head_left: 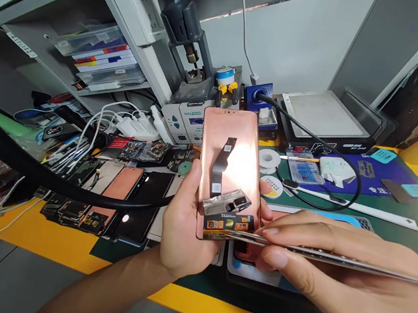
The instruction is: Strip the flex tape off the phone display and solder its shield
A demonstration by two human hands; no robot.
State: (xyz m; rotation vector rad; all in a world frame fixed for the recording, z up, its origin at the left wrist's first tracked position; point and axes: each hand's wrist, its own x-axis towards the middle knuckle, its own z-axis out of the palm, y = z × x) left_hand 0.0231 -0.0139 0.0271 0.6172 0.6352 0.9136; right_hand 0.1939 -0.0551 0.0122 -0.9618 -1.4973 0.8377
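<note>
My left hand point(182, 221) grips a copper-backed phone screen panel point(241, 167), held upright with its back toward me. A black flex cable point(220, 165) runs down the panel's back, and orange circuit strips sit at its lower end. My right hand point(320, 260) pinches long metal tweezers point(336, 259), held level. The tweezers' tip rests at the panel's bottom edge, near the orange strips. Fingers of both hands are closed.
Several phone screens and circuit boards point(106, 193) lie at the left on the yellow-edged bench point(58, 243). A soldering station point(187, 115), solder reel point(269, 160), heating plate point(323, 117) and white cables point(118, 122) stand behind. A thick black hose point(13, 153) crosses the left side.
</note>
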